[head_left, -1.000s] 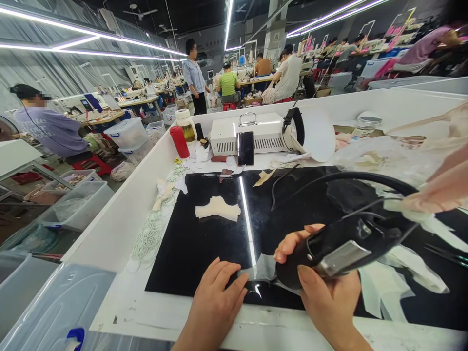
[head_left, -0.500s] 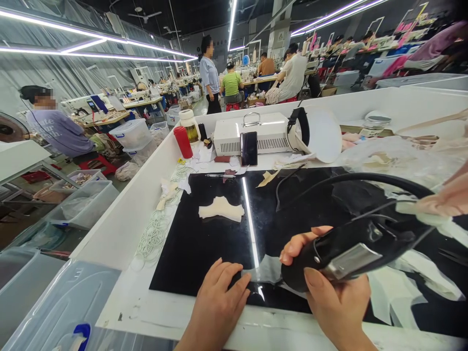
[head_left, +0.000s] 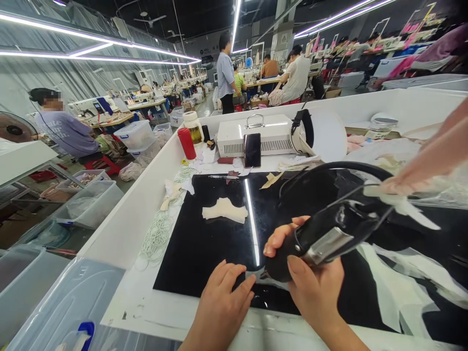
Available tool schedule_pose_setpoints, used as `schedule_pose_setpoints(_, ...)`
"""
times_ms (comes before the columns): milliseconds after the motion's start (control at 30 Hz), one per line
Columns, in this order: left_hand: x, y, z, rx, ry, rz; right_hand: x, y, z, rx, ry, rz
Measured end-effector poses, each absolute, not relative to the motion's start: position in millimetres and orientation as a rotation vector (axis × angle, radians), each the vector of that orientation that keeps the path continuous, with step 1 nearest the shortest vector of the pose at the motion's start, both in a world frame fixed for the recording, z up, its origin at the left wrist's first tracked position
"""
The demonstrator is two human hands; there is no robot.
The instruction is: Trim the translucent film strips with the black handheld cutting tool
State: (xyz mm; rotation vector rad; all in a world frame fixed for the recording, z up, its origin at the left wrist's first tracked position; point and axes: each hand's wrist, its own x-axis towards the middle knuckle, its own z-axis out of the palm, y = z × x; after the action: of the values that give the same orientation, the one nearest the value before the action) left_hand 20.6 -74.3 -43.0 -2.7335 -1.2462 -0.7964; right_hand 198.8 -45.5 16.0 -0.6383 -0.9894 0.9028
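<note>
My left hand (head_left: 227, 297) lies flat near the front edge of the black board (head_left: 183, 253), fingers stretched out. Its fingertips rest at the left end of a thin translucent piece of fabric (head_left: 272, 282). My right hand (head_left: 314, 287) is wrapped round a black corded tool that looks like a small iron (head_left: 325, 234), with a silver plate on top. The tool's rounded end sits over the translucent piece, whose right part is hidden. A stack of cream cut fabric pieces (head_left: 224, 210) lies farther back on the board. Pale green fabric pieces (head_left: 398, 287) lie right of my right hand.
Another person's blurred hand (head_left: 402, 178) reaches in from the right, holding pale fabric beside the tool's cord (head_left: 351, 165). Behind the board stand a phone (head_left: 252, 150), a white metal box (head_left: 270, 126) and a red cup (head_left: 187, 144). Pale loops (head_left: 159, 236) lie left.
My right hand has slid the iron left, closer to my left hand, which stays at the fabric's end. The other person's hand has also come farther left. A standing person has moved right.
</note>
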Motion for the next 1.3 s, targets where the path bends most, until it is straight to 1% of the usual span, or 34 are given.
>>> schedule_pose_setpoints(267, 21, -74, -47, -2.741, -1.272, -0.824, 179, -34, 8, -0.622, -1.026, 0.902)
schedule_pose_setpoints(800, 20, -76, -46, -2.731, -1.245, -0.863, 179, -32, -2, -0.632, -1.046, 0.883)
schedule_pose_setpoints(1300, 18, -78, -50, -2.707, -1.254, -0.869, 179, -30, 0, -0.597, -1.028, 0.882)
